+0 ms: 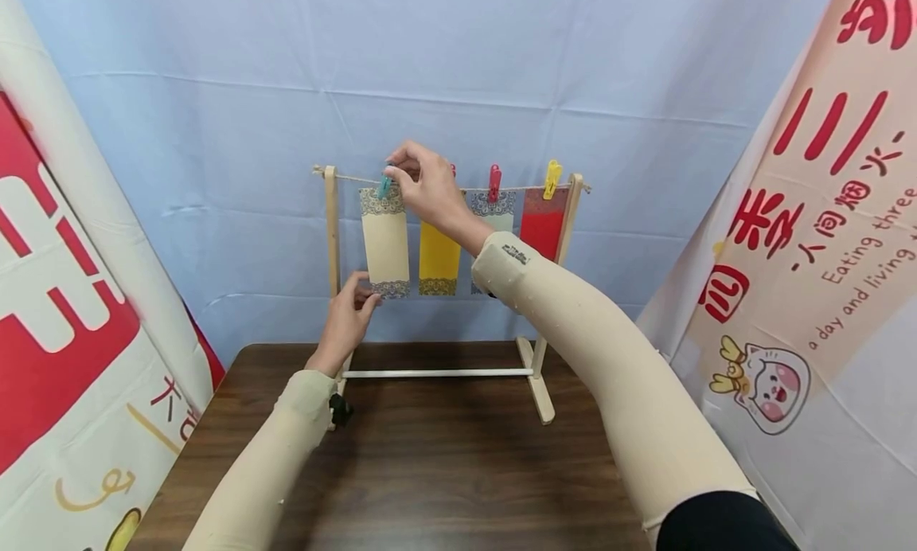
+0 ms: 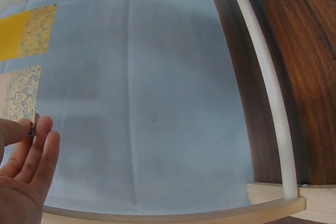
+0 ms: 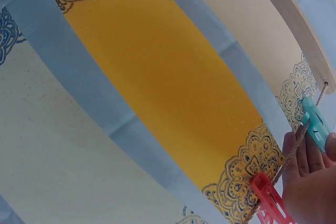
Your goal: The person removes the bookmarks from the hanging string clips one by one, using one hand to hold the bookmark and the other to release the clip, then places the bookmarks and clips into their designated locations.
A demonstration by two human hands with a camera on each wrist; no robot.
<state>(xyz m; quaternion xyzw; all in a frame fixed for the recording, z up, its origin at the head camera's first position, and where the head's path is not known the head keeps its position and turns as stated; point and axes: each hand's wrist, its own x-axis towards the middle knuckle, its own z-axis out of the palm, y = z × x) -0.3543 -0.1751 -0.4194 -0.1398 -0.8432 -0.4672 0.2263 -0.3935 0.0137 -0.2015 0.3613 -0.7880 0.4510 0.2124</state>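
My right hand (image 1: 430, 189) pinches a teal clothespin (image 1: 384, 186) at the top of a cream paper card (image 1: 387, 244). This card has lace-patterned ends and hangs at the left of a thin rope (image 1: 351, 178). In the right wrist view the clothespin (image 3: 316, 124) sits over the rope and the card's patterned top. My left hand (image 1: 345, 320) holds the card's lower left corner; in the left wrist view its thumb lies in front and the fingers (image 2: 46, 153) behind. Beside it hang a yellow card (image 3: 163, 72), a pale card (image 3: 79, 135) and a red card (image 1: 542, 228).
The rope spans a wooden rack (image 1: 332, 232) with a white lower bar (image 1: 437, 373), on a dark wooden table (image 1: 458, 463). A red clothespin (image 1: 495, 182) and a yellow clothespin (image 1: 552, 179) grip cards farther right. Behind hangs a light blue cloth (image 1: 458, 73); printed banners (image 1: 809, 296) flank it.
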